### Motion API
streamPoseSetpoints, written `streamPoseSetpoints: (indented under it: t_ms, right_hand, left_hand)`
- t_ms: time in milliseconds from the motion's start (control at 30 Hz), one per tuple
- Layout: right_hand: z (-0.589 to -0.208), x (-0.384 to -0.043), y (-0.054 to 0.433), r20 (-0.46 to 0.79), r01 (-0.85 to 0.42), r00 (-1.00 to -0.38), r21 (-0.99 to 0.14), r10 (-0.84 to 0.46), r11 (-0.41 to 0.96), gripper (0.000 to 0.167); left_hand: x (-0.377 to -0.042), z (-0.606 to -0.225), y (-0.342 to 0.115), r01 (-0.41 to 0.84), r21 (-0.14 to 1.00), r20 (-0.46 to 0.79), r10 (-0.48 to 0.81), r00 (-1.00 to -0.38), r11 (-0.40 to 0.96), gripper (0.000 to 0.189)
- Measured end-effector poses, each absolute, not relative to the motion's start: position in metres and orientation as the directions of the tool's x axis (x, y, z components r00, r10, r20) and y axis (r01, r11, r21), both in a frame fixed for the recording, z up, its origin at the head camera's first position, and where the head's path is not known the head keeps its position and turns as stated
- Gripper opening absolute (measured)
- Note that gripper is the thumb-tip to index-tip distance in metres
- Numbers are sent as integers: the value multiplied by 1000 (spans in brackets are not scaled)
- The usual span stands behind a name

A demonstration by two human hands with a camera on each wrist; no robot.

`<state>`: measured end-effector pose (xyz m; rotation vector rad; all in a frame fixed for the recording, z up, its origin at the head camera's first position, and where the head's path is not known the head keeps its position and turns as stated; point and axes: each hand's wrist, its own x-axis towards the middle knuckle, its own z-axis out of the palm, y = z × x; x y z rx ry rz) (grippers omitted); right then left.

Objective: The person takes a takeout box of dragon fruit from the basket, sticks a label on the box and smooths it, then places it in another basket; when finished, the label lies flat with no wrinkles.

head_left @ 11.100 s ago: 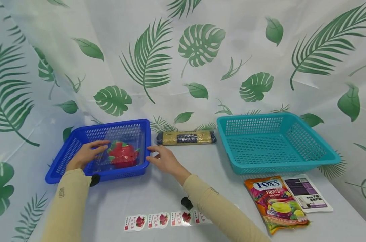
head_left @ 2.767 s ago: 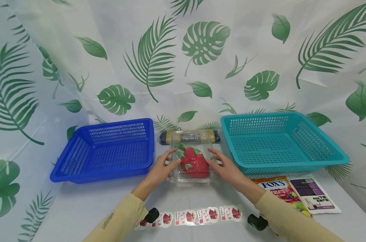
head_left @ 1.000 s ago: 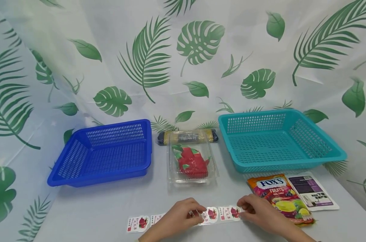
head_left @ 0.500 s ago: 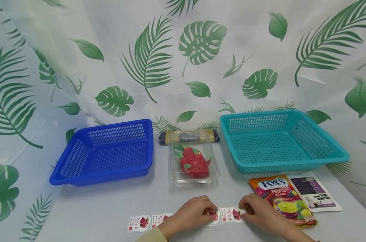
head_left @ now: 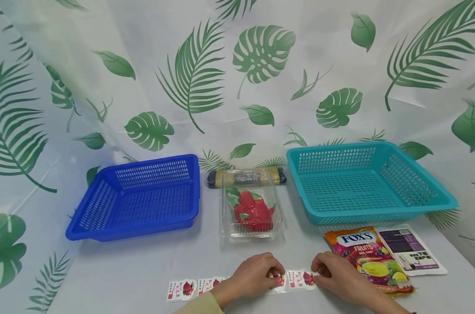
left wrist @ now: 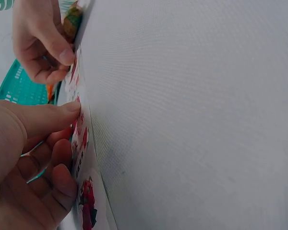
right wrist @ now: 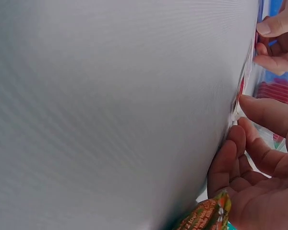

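A strip of dragon fruit stickers (head_left: 300, 279) lies on the white tabletop near the front. My left hand (head_left: 254, 274) is over its middle, with curled fingers and thumb holding the strip and covering some stickers. My right hand (head_left: 341, 277) pinches the strip's right end; in the right wrist view its thumb (right wrist: 269, 114) and index finger (right wrist: 259, 146) meet at the edge. The left wrist view shows the left thumb (left wrist: 53, 117) on the strip. Behind the hands stands a clear plastic clamshell box (head_left: 227, 229) holding a red and green dragon fruit (head_left: 253, 209).
A blue basket (head_left: 135, 229) stands at the left and a teal basket (head_left: 378, 214) at the right. Behind the box lies a gold spaghetti pack (head_left: 215, 179). To the right of my right hand are a FOX'S candy bag (head_left: 372, 264) and a white and purple pouch (head_left: 411, 248).
The dragon fruit box went from the blue basket to the table's middle, and the hands released it. Both hands came down to the sticker strip; the left slid slightly right along it.
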<state>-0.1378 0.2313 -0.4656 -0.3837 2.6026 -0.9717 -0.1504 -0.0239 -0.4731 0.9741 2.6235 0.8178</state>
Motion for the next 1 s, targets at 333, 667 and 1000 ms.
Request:
streamPoseSetpoints:
  t_ms: [333,667,1000]
  right_hand:
    - [-466,-139,231,-224,-129,-899,-684,-375,718,12]
    - [-465,-138,231,-279,-47,-889,-733,-363,679,15]
    - [-463,-139,227,-283,-26,-894,-742,-347,670,13]
  left_hand:
    - [-151,-473,-24,512,604,-32,661,-750,610,13]
    - [-152,-473,-24,497,623,-44,661,-749,605,11]
    - [-152,-472,-25,474,630,-68,652,-755,615,12]
